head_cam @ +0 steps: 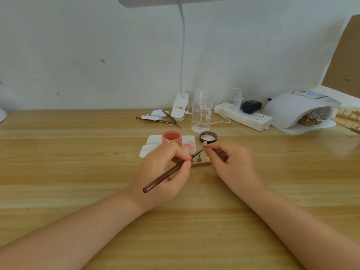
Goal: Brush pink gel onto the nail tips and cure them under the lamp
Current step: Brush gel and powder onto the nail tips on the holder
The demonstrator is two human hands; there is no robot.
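Two bare forearms reach in from the near edge over the wooden table [78,162]. The left hand [165,172] pinches a dark brown brush [167,176] between thumb and forefinger, its handle slanting back toward the wrist and its bristles pointing up and right. The right hand [231,164] pinches a small stand topped by a pink nail tip [205,142], and the brush tip meets that nail. Just below, between the two hands, a small wooden holder block [201,163] lies on the table with a metal peg stand [198,158] upright on it. Just beyond the left hand, an open jar of pink gel [172,138] stands on a white paper wipe [153,142] stained pink at its right part. The jar's dark lid [208,137] lies upside down just to the right of the wipe. Further back stand a clear pump bottle [201,112], the clip base of a white desk lamp [180,107], tweezers [172,118] and a white power strip [243,115] with chargers plugged in. At the far right, the white curing lamp [300,112] sits with its display lit; several nail tips on stands show inside its opening.
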